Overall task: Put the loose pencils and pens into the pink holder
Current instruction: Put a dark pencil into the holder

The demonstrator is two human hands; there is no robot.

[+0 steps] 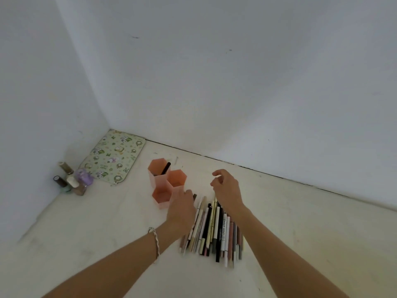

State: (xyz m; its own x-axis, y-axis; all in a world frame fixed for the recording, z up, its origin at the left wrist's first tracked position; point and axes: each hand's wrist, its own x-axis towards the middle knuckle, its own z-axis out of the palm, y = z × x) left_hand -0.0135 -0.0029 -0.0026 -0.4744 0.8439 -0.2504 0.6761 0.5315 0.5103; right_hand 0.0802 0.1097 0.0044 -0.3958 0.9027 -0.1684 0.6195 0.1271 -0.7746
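Observation:
A pink holder made of three hexagonal tubes stands on the white surface, with one dark pen upright in its far tube. Just right of it lies a pile of several loose pencils and pens, side by side. My left hand rests over the pile's left edge, right beside the holder; its fingertips are hidden, so whether it grips a pencil is unclear. My right hand hovers above the pile's far end with fingers curled and apart, nothing visibly in it.
A flowered mat lies in the far left corner against the wall. Several small nail polish bottles stand at its left. White walls close the left and back sides of the surface.

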